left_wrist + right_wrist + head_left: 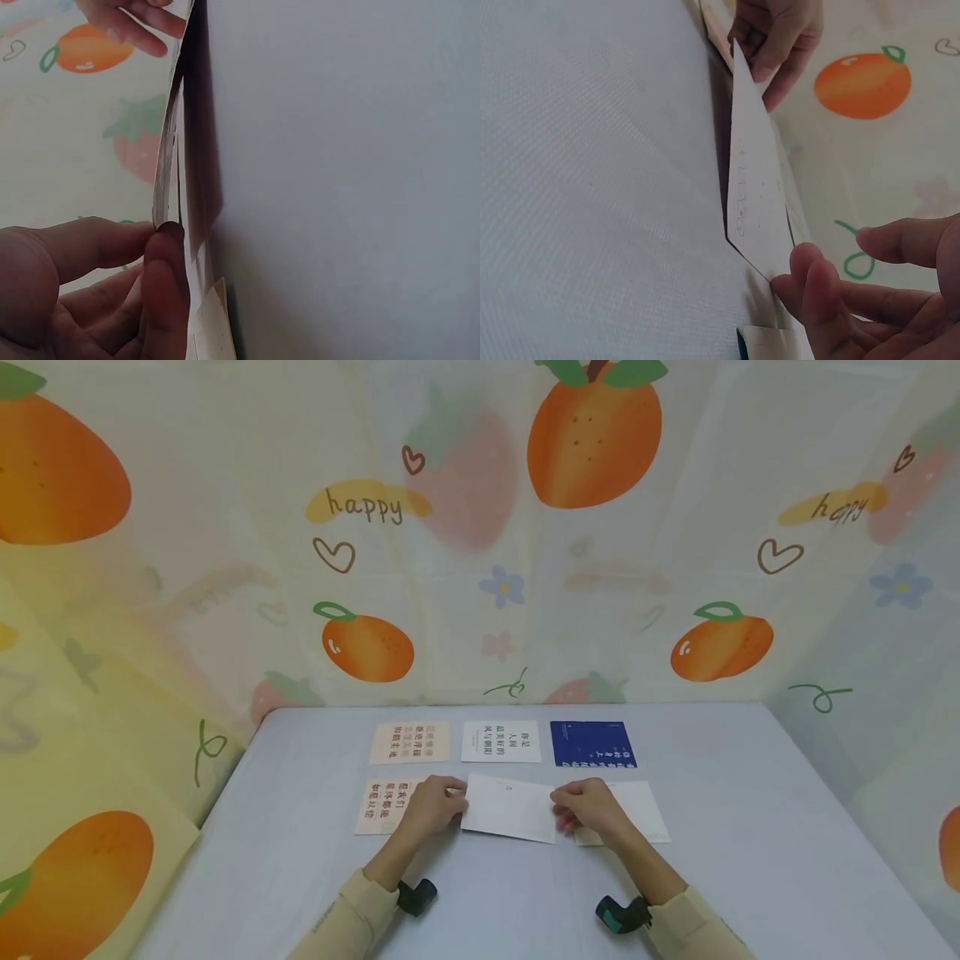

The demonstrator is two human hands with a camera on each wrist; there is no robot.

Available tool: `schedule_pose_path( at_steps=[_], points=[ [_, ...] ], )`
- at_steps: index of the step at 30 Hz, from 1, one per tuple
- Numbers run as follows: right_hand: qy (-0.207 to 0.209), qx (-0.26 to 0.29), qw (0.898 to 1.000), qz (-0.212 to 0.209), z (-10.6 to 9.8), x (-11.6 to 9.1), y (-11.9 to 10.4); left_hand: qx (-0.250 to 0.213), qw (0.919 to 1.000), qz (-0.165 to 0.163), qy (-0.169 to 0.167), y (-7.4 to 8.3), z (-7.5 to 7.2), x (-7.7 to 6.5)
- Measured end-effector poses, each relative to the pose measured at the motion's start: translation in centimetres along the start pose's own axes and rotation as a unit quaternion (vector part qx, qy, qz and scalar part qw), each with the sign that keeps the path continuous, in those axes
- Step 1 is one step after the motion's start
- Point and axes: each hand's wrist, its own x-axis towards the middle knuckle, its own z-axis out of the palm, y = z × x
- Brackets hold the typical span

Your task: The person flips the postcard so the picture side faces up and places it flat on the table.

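White card [508,812], left hand [435,803] pinching; right-wrist view, not head, shows right hand [892,304], thumb apart.

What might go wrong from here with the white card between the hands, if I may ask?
The left hand pinches the white card by one edge, while the thumb of the right hand stands apart from it, so the card might tip or slip. The hands also partly hide the peach card at left and the cream card at right, so a movement could nudge either askew.
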Motion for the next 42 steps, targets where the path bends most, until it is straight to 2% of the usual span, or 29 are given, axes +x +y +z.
schedule_pose_path(
  at_steps=[7, 16, 21, 24, 32, 36, 42],
  points=[
    [0.019, -0.020, 1.000, -0.006, 0.0, -0.1, 0.0, -0.033, 0.9988, -0.035, -0.014, -0.4, 0.0, 0.2],
    [0.017, -0.024, 1.000, 0.006, 0.0, 0.7, 0.0, -0.081, 0.9954, -0.021, -0.046, -0.7, -0.6, 0.1],
    [0.014, -0.019, 1.000, 0.007, -0.1, 1.0, 0.1, -0.121, 0.9907, -0.022, -0.057, -1.0, -0.8, 0.3],
    [0.014, -0.021, 1.000, 0.011, -0.1, 1.1, 0.3, -0.128, 0.9897, -0.022, -0.060, -1.0, -0.9, 0.2],
    [0.020, -0.021, 1.000, 0.010, 0.2, 1.4, 0.5, -0.113, 0.9921, -0.039, -0.037, -1.0, -0.4, 0.2],
    [0.032, -0.014, 0.999, 0.005, 0.3, 1.5, 0.4, -0.116, 0.9925, -0.031, -0.022, -1.0, -0.3, 0.1],
    [0.046, 0.041, 0.998, -0.014, 0.3, 1.6, 0.4, -0.147, 0.9888, -0.019, 0.014, -0.9, -0.5, -0.2]
  ],
)
